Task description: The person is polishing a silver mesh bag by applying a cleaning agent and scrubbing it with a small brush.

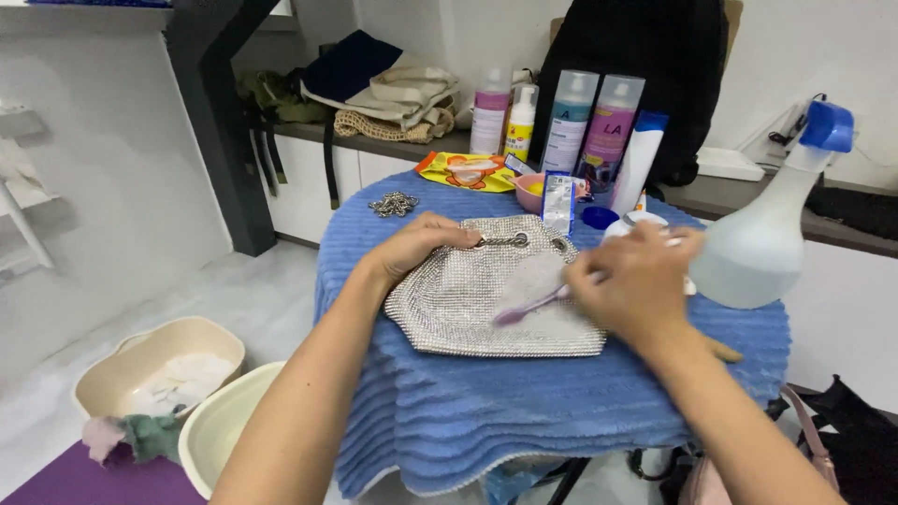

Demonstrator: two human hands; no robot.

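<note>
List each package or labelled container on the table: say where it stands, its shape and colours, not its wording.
Snack packet: far edge, flat, yellow and orange.
Small carton: behind the silver bag, upright, blue and white.
Two tall bottles: at back, pale, teal and pink labels.
White tube: beside them, blue cap.

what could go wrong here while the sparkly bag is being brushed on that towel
1. The spray bottle stands close beside the right hand that works the purple brush; a wide stroke might tip it.
2. The silver bag is pinned only at its top by the left hand, so it may slide on the blue towel.
3. The bottles and small carton crowded behind could get knocked.
</note>
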